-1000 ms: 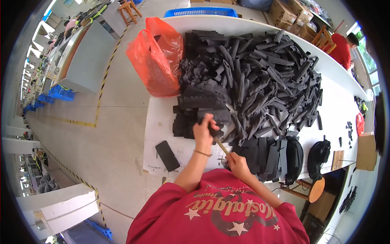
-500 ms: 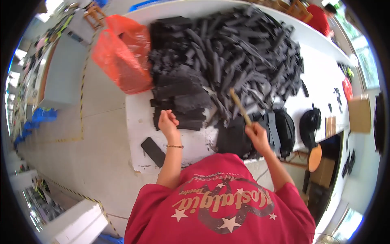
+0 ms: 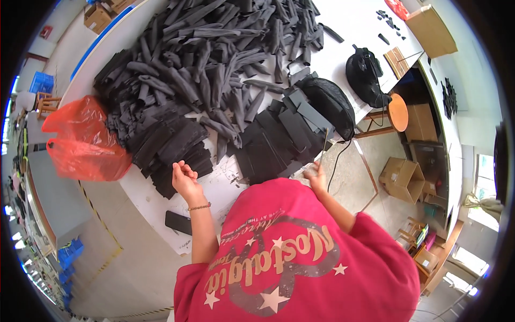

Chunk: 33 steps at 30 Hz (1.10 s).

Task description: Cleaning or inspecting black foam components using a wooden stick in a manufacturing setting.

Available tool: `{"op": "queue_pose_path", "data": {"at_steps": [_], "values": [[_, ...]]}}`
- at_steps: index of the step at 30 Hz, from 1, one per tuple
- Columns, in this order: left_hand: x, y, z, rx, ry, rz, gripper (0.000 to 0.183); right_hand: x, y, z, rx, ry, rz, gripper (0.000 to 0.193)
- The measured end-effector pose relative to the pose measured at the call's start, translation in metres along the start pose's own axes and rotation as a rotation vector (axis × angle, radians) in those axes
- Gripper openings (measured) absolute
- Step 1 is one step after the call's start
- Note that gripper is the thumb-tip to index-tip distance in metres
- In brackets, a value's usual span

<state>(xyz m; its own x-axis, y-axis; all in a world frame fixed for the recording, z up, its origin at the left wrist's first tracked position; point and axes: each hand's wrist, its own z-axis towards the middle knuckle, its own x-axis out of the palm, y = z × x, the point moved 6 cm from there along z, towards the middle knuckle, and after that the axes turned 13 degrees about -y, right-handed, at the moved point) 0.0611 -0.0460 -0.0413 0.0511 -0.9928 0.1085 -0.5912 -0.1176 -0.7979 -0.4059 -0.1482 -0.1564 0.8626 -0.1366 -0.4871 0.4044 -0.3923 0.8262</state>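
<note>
My right hand (image 3: 315, 176) is closed around the lower end of a thin wooden stick (image 3: 325, 141), which points up beside the table's near edge. Just to its left lie flat black fabric pieces (image 3: 268, 155), spread in overlapping rows. My left hand (image 3: 185, 180) hovers by a stack of black strips (image 3: 174, 142), its fingers curled in with nothing visible in them. Close to my left wrist, a dark phone (image 3: 178, 222) rests on the table. Beyond both hands rises a large heap of rolled black fabric tubes (image 3: 214, 59).
A red plastic bag (image 3: 88, 139) sits at the table's left edge. To the right are a black bag (image 3: 365, 75) with a cord, an orange round stool (image 3: 398, 112) and an open cardboard box (image 3: 402, 180) on the floor. A black mesh-like pouch (image 3: 330, 102) borders the fabric pieces.
The view has swung to the right. My right hand has drawn the stick away from the heap toward the table's near edge, and the stick now stands upright. My left hand stays curled.
</note>
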Motion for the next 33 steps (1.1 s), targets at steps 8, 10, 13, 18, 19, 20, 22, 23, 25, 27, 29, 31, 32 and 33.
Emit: {"op": "queue_pose_path", "data": {"at_steps": [8, 10, 13, 18, 19, 20, 22, 23, 25, 27, 29, 31, 32, 33], "values": [[0.048, 0.022, -0.056, 0.167, 0.306, 0.396, 0.03, -0.055, 0.029, 0.012, 0.166, -0.04, 0.262, 0.029], [0.06, 0.041, -0.074, 0.225, 0.409, 0.516, 0.032, -0.089, 0.095, 0.002, 0.265, 0.094, 0.412, 0.027], [0.084, 0.077, -0.115, 0.26, 0.596, 0.701, 0.032, -0.17, 0.119, 0.012, 0.218, -0.185, 0.713, 0.027], [0.117, 0.157, -0.192, 0.43, 1.114, 0.967, 0.025, -0.259, -0.039, 0.046, 0.325, -0.485, 0.682, 0.03], [0.12, 0.175, -0.207, 0.493, 1.177, 1.045, 0.017, -0.256, -0.095, 0.05, 0.443, -0.457, 0.571, 0.029], [0.124, 0.191, -0.223, 0.666, 1.299, 1.039, 0.013, -0.247, -0.146, 0.057, 0.557, -0.425, 0.459, 0.029], [0.137, 0.219, -0.259, 0.955, 1.423, 0.979, 0.003, -0.205, -0.231, 0.064, 0.821, -0.435, 0.455, 0.027], [0.142, 0.233, -0.271, 1.053, 1.437, 0.931, 0.001, -0.181, -0.274, 0.067, 0.889, -0.407, 0.448, 0.025], [0.146, 0.253, -0.272, 1.109, 1.38, 1.018, 0.002, -0.11, -0.322, 0.084, 1.016, -0.318, 0.457, 0.022], [0.145, 0.272, -0.274, 1.163, 1.29, 1.157, 0.004, -0.056, -0.391, 0.095, 1.125, -0.324, 0.504, 0.022], [0.136, 0.273, -0.26, 1.249, 1.184, 1.223, 0.006, 0.015, -0.416, 0.113, 1.294, -0.361, 0.547, 0.02], [0.126, 0.27, -0.247, 1.312, 1.148, 1.407, 0.006, 0.071, -0.447, 0.131, 1.369, -0.327, 0.598, 0.017], [0.121, 0.269, -0.243, 1.291, 1.154, 1.423, 0.004, 0.098, -0.47, 0.136, 1.383, -0.329, 0.637, 0.017], [0.116, 0.269, -0.238, 1.266, 1.161, 1.439, 0.003, 0.122, -0.494, 0.14, 1.395, -0.336, 0.673, 0.018]]}}
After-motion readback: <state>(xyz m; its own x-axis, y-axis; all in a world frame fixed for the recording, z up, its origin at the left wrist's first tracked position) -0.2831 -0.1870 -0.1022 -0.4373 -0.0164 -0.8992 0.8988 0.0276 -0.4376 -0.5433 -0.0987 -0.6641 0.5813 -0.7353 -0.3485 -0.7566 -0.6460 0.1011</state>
